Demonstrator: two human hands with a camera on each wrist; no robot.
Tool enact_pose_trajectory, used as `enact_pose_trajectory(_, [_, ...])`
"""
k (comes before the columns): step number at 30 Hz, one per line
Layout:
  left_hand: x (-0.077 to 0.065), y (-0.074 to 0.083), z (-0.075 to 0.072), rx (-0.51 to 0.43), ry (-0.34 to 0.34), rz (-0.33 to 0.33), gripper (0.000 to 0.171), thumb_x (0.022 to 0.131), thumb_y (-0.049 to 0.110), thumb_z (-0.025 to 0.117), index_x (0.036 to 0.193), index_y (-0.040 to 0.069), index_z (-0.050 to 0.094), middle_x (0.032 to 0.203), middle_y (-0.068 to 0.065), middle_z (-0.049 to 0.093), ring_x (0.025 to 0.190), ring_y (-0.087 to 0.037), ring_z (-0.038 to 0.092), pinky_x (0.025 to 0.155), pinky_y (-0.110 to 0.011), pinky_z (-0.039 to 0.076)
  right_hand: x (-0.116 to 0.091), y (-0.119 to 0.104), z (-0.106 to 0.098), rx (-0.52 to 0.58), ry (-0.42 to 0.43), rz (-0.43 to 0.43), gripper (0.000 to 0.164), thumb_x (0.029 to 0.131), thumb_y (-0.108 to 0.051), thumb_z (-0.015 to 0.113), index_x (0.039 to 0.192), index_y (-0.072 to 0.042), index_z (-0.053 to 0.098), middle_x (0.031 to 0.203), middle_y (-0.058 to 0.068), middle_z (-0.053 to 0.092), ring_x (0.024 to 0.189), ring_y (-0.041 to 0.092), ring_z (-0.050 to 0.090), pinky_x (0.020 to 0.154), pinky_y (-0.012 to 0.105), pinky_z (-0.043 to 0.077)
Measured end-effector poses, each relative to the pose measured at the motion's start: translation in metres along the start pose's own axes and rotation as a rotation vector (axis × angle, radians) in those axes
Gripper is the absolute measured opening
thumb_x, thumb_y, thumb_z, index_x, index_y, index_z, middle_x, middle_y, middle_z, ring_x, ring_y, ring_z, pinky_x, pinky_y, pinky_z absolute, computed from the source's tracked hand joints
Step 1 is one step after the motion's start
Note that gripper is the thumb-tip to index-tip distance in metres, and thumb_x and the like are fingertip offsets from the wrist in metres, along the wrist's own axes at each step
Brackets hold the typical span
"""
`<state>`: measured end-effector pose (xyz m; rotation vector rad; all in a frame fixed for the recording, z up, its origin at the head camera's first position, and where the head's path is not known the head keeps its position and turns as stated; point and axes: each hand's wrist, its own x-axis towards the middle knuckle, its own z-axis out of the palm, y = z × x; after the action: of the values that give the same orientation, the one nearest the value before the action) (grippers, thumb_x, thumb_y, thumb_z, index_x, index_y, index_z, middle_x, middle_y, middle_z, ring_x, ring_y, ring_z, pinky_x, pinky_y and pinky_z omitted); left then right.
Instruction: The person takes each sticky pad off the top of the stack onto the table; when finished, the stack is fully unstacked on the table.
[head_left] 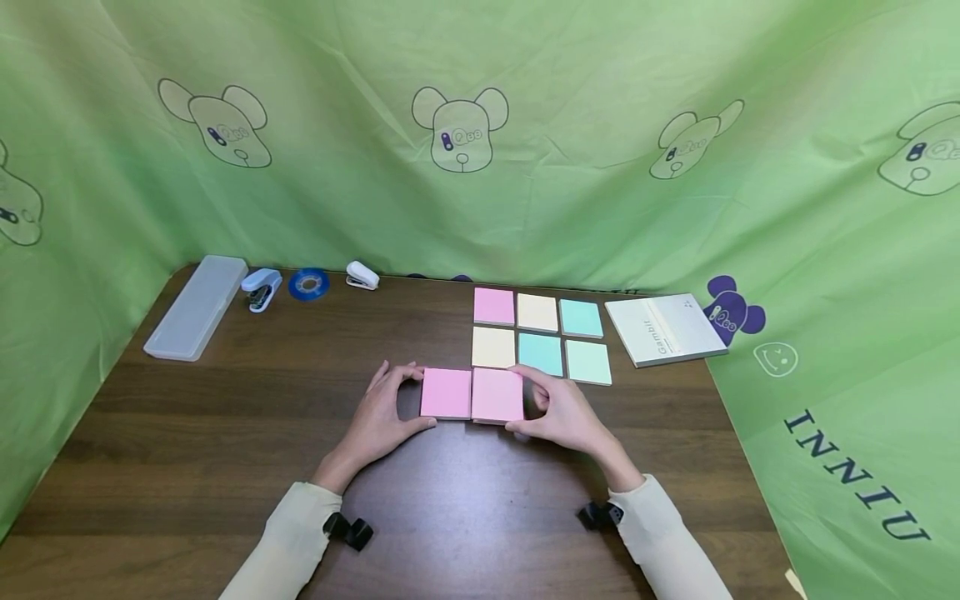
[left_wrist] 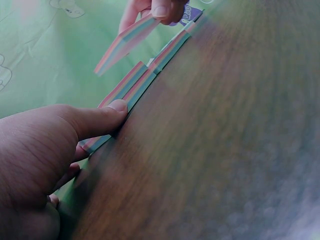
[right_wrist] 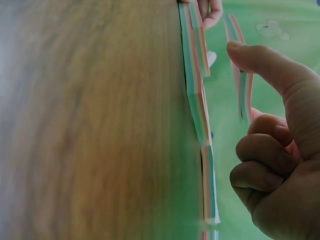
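Note:
My left hand [head_left: 377, 423] holds a pink sticky note pad [head_left: 446, 393] by its left side, thumb at the near corner and fingers at the far one. In the left wrist view, striped layered edges show beside the left thumb [left_wrist: 112, 111], low at the table. My right hand [head_left: 567, 414] pinches another pink sticky note pad [head_left: 497, 395] between thumb and finger. That pad [right_wrist: 243, 85] is lifted above the table in the right wrist view, the other right fingers curled below it. From the head, the two pink pads appear side by side.
Behind the hands lie two rows of pads: pink [head_left: 493, 306], cream [head_left: 537, 312], teal [head_left: 581, 318], cream [head_left: 492, 347], teal [head_left: 540, 354] and mint [head_left: 588, 362]. A white box [head_left: 666, 329] is right; a pencil case [head_left: 197, 308], staplers [head_left: 262, 289] [head_left: 362, 275] and blue tape [head_left: 308, 284] are left.

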<state>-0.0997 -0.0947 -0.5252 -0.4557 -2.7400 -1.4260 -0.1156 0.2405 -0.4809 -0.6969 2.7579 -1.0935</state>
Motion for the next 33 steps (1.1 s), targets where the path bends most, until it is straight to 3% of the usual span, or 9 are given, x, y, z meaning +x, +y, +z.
enact_pose_trajectory(33, [-0.001, 0.001, -0.001, -0.009, 0.001, -0.008, 0.068, 0.082, 0.011, 0.101, 0.135, 0.002, 0.06, 0.157, -0.019, 0.063, 0.154, -0.036, 0.053, 0.141, -0.057, 0.013, -0.033, 0.048, -0.03, 0.029, 0.026, 0.037, 0.075, 0.078, -0.019, 0.103, 0.144, -0.012, 0.069, 0.073, -0.013, 0.031, 0.067, 0.001, 0.029, 0.062, 0.022, 0.027])
